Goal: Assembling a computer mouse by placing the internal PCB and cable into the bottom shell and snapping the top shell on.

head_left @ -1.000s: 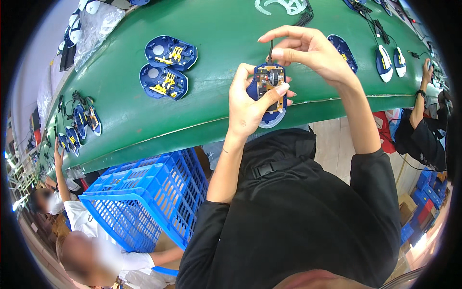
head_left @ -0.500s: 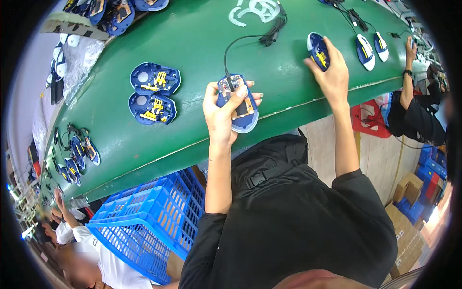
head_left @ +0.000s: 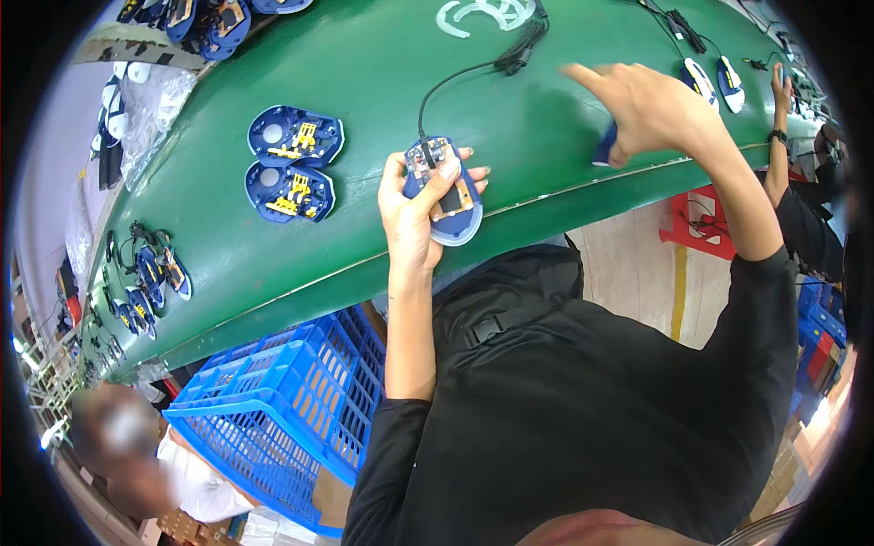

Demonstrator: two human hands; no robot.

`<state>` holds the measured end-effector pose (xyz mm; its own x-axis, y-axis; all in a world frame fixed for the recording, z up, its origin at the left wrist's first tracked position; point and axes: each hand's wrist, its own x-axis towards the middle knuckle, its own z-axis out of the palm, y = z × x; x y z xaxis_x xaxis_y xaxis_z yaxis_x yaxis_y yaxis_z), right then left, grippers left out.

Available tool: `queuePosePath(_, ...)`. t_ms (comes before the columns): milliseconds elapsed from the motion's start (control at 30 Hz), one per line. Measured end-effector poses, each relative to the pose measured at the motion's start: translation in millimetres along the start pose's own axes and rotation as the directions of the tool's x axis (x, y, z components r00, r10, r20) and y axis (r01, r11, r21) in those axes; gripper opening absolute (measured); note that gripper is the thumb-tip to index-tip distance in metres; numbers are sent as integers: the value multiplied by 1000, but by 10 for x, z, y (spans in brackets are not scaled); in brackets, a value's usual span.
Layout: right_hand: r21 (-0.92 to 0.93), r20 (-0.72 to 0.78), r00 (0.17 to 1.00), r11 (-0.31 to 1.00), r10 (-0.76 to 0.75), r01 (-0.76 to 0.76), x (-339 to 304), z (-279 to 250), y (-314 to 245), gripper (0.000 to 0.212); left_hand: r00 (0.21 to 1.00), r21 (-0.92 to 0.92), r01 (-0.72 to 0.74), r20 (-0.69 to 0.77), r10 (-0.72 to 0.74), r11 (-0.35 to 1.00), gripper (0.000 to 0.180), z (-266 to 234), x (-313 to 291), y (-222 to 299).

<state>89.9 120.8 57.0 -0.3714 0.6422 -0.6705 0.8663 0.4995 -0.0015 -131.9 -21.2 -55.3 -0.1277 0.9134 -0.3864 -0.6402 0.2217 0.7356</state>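
1. L hand (head_left: 411, 207) grips an opened mouse (head_left: 450, 202), thumb on top, nr front edge of green table (head_left: 391, 86).
2. R hand (head_left: 660, 109) is over tabletop, w/ blue shell (head_left: 604, 148) at its fingers; can't tell if it's gripped.
3. Two yellow-fitted shells (head_left: 291, 194) lie left, approx. level w/ mouse.

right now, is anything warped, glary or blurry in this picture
Head view: the front edge of the table bows, corners black; head view: bright spots near the left and lower-right rims look washed out; head view: the mouse in the left hand is fairly clear, finest parts too small to tell.
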Motion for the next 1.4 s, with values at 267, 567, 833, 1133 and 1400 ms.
queuePosePath(267,176,-872,487,893,-53,413,497,1139,-63,58,998,-216,38,48,-28,976,28,121,13,12)
queuePosePath(567,335,-920,370,753,132,566,-3,839,-953,41,999,-164,-53,-5,53,985,30,196,71,-87)
queuePosePath(833,552,-831,521,415,197,723,217,934,-1251,41,999,-390,-38,-42,23,920,70,519,-89,-1)
queuePosePath(1133,592,-778,629,336,1,732,95,1003,-1273,74,991,-48,-134,-9,134,990,45,304,-29,-65)
queuePosePath(1400,840,-376,865,-273,333,470,-123,989,-1154,74,990,-195,-90,91,110,977,57,157,146,-60)
